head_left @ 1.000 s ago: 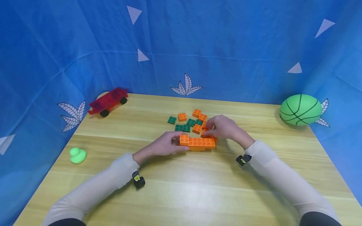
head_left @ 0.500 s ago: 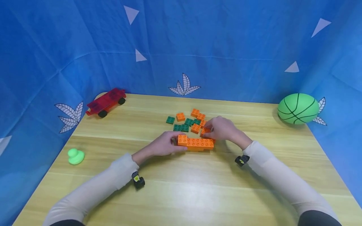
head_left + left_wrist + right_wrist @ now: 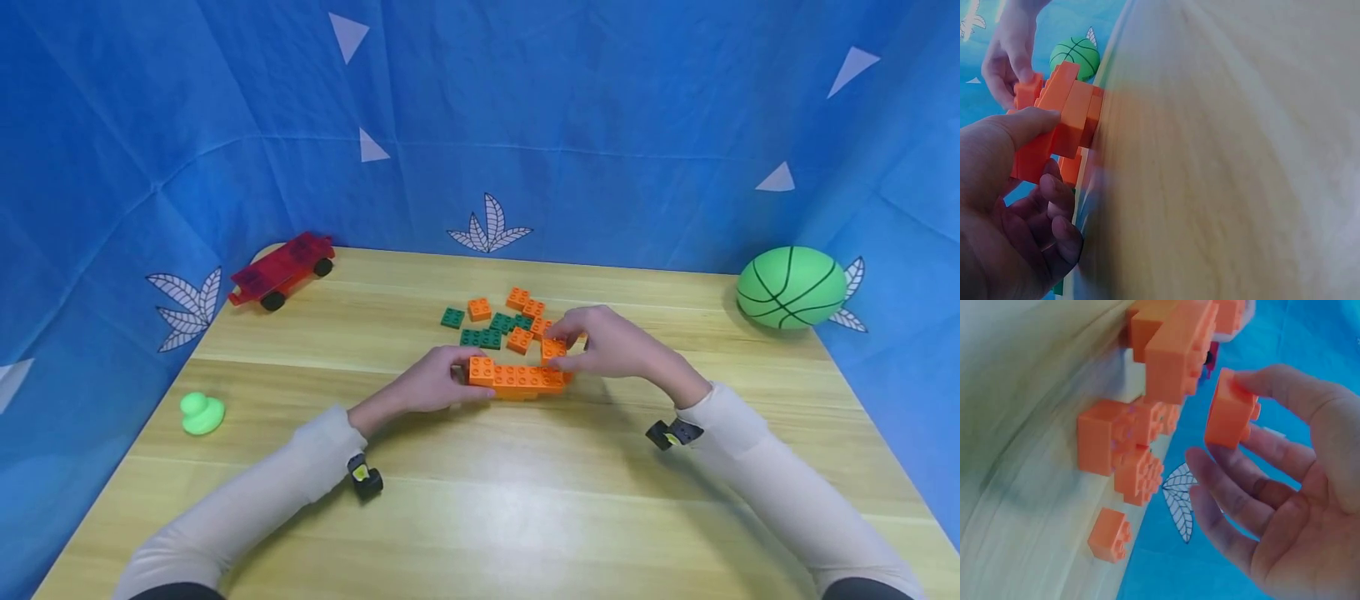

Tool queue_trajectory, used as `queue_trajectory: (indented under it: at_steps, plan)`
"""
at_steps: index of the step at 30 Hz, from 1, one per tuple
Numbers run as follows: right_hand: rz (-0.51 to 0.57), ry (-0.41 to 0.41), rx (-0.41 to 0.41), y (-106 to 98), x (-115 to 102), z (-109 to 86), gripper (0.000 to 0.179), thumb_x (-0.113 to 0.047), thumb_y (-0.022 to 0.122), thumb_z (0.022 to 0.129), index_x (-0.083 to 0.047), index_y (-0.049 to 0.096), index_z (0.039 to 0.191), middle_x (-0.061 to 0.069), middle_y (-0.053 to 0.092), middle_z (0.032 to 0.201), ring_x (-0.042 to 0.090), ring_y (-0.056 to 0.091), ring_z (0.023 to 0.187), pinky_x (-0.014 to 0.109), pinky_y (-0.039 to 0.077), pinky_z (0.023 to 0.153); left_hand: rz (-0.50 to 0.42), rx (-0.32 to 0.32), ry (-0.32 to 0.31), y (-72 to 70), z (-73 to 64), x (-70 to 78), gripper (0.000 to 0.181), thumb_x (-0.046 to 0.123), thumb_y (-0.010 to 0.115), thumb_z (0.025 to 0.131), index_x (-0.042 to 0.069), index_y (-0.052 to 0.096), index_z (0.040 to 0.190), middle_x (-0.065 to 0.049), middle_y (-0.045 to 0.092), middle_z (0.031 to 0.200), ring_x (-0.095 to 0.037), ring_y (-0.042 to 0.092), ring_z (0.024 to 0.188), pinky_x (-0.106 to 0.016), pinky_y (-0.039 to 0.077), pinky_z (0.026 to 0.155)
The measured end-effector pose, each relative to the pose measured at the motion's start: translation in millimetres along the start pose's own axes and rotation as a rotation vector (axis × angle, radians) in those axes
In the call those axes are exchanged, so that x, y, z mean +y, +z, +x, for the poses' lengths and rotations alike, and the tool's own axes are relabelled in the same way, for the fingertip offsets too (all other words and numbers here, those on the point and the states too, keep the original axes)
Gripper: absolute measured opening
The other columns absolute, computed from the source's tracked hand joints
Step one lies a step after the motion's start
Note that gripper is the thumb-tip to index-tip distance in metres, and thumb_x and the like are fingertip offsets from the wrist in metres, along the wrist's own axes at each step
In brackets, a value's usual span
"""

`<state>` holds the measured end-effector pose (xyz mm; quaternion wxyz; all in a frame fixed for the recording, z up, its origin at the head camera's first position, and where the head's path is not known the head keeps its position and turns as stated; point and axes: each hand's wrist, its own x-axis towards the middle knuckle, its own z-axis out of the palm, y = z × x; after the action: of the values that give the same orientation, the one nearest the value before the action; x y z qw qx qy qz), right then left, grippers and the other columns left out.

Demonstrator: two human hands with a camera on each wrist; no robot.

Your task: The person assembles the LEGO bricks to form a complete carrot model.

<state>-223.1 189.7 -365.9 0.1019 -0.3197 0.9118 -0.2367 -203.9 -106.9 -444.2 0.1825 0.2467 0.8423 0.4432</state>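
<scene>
A long build of orange toy bricks point(image 3: 521, 379), with one brick standing higher at its left end, lies in the middle of the table. My left hand point(image 3: 435, 383) grips that left end, thumb on the near side and fingers on the far side. In the left wrist view the thumb presses the orange build point(image 3: 1074, 112) from the side. My right hand point(image 3: 611, 342) pinches a single orange brick point(image 3: 553, 348) just behind the build's right end. The right wrist view shows this orange brick point(image 3: 1229, 415) between thumb and fingertips, raised off the table, studs toward the palm.
Loose orange bricks point(image 3: 480, 309) and flat green bricks point(image 3: 471, 337) lie scattered behind the build. A red toy car point(image 3: 283, 271) stands at the back left, a green duck point(image 3: 202, 413) at the left, and a green ball point(image 3: 791, 287) at the back right.
My right hand has lifted an orange brick from beside the loose ones, and its wrist has swung to the right. The left hand keeps its grip on the build.
</scene>
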Motion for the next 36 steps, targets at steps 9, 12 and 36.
queue_trajectory:
  at_steps: [9,12,36]
  plan:
    - [0.052,-0.053,-0.051,7,-3,-13.6,0.032,-0.020,0.080,0.090,-0.007,0.075,0.119,0.007,0.075,0.113,0.018,0.073,0.092,0.033,0.062,0.078,0.027,0.005,0.005,-0.8,-1.2,1.8,0.045,0.034,0.082,0.088,0.022,0.066,0.128,0.001,0.070,0.096,-0.014,0.061,0.064,-0.027,0.052,0.057]
    - [0.080,-0.054,-0.057,10,-2,-13.4,0.033,-0.019,0.080,0.090,-0.006,0.074,0.120,0.012,0.074,0.118,0.018,0.076,0.089,0.041,0.063,0.084,0.057,0.010,-0.001,-0.9,-0.8,2.5,0.047,0.034,0.082,0.088,0.020,0.066,0.129,0.001,0.070,0.093,-0.014,0.061,0.062,-0.028,0.053,0.056]
    - [0.040,-0.128,-0.059,8,2,-11.1,0.031,-0.020,0.079,0.091,-0.008,0.076,0.119,0.009,0.075,0.115,0.015,0.075,0.087,0.044,0.062,0.084,0.453,0.118,0.310,12.2,11.0,30.7,0.026,0.032,0.075,0.095,0.022,0.079,0.118,0.002,0.075,0.126,-0.018,0.070,0.119,-0.040,0.056,0.102]
